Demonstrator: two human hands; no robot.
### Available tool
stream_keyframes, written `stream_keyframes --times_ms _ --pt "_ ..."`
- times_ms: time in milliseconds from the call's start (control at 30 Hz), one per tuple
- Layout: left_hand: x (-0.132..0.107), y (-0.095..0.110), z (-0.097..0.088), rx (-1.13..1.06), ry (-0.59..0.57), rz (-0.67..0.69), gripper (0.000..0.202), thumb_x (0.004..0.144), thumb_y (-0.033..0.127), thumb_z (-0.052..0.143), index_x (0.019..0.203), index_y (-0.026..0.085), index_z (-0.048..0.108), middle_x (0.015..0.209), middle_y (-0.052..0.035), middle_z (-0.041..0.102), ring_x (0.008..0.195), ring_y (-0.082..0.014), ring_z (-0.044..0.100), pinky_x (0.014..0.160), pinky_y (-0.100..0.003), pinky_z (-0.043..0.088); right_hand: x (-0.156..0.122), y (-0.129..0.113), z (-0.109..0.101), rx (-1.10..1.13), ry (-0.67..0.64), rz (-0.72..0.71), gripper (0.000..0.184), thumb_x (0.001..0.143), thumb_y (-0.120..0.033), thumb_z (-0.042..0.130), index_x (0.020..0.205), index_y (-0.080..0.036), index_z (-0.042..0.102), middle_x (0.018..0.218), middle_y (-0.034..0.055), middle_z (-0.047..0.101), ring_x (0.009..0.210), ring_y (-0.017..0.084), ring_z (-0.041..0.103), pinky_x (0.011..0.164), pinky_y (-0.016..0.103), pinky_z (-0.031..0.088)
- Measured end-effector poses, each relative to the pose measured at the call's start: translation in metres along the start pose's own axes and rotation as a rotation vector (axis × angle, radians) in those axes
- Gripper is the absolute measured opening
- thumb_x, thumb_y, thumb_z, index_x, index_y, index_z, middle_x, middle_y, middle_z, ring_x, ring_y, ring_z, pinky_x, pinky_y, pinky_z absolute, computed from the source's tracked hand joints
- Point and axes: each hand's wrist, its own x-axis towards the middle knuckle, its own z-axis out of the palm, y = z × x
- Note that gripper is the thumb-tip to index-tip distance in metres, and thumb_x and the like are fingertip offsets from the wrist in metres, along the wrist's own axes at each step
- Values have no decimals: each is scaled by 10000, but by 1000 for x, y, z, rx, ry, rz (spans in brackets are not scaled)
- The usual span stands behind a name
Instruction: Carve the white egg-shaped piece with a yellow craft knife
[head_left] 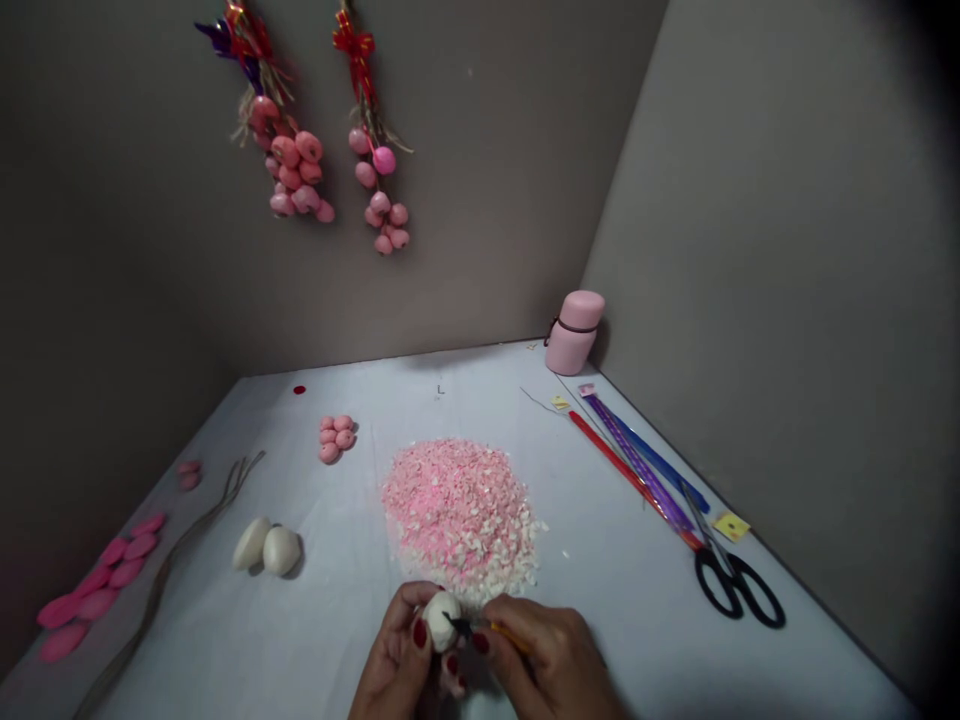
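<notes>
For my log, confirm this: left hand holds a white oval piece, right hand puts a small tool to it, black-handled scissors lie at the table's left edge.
Wrong on one count: the head view shows the black-handled scissors at the right edge of the table. The rest stands: the left hand holds the white oval piece and the right hand puts a small tool to it.

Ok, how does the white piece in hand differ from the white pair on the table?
The held piece sits in the left hand, the right hand holding a thin tool to it; the white pair lies untouched on the table. The held piece looks smaller. Both are off-white, rounded.
</notes>
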Motion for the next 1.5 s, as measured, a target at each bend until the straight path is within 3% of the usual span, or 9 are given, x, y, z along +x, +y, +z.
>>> stream_keyframes --times_ms 200,333,533,667,767,900,1133,1300,1500 --pt "5 -5 -7 30 -62 78 231 686 391 814 818 221 731 625 22 700 531 -49 552 513 -131 415 1 1 3 -22 12 26 340 964 -310 364 690 -215 542 571 -26 574 485 108 539 489 218 318" --pt "3 -6 -5 89 -109 105 310 636 429 836 796 187 726 585 25 680 472 -47 536 466 -140 407 5 6 0 -122 65 153 401 982 -366 349 663 -221 546 513 -34 543 458 119 543 478 217 302" --pt "5 -5 -2 -115 100 -10 340 576 290 896 836 149 730 639 -26 754 540 -90 649 504 -142 516 7 11 -2 -171 162 112 500 1029 -458 284 683 -216 551 545 -25 563 467 123 557 495 210 327" --pt "14 -7 -3 -233 147 -5 44 794 114 725 757 97 708 591 -68 752 460 -96 650 441 -140 521 5 19 5 -243 167 79 504 1035 -468 268 695 -224 548 551 -21 582 479 135 587 501 219 323" --pt "19 -7 -3 -252 150 0 296 942 80 477 743 70 695 558 -75 729 417 -73 633 428 -117 509 3 25 13 -248 177 39 491 1040 -455 260 707 -231 543 581 -18 601 512 137 603 520 215 330" --pt "22 -6 -4 -243 103 -27 388 985 195 408 746 68 686 523 -56 689 350 -59 580 372 -118 473 0 31 23 -277 212 -26 500 1033 -468 259 683 -233 528 544 -30 576 465 130 564 498 229 305" --pt "11 -9 1 -157 12 98 234 774 308 752 742 79 717 576 -20 683 471 -69 586 441 -127 481 -2 19 24 -272 229 -119 468 1027 -432 279 711 -219 550 596 -11 615 520 134 599 526 215 339" --pt "0 -10 8 -115 10 171 314 554 305 898 743 128 722 630 21 697 520 -70 606 455 -126 496 -2 6 18 -301 217 -122 417 1010 -367 316 704 -220 557 619 -1 640 550 143 619 545 225 331" --pt "-4 -10 9 -90 -24 171 302 542 283 907 734 127 733 660 10 700 561 -76 630 497 -131 524 -3 1 16 -334 202 -97 373 981 -311 347 693 -225 568 628 -4 659 572 144 632 555 237 315"
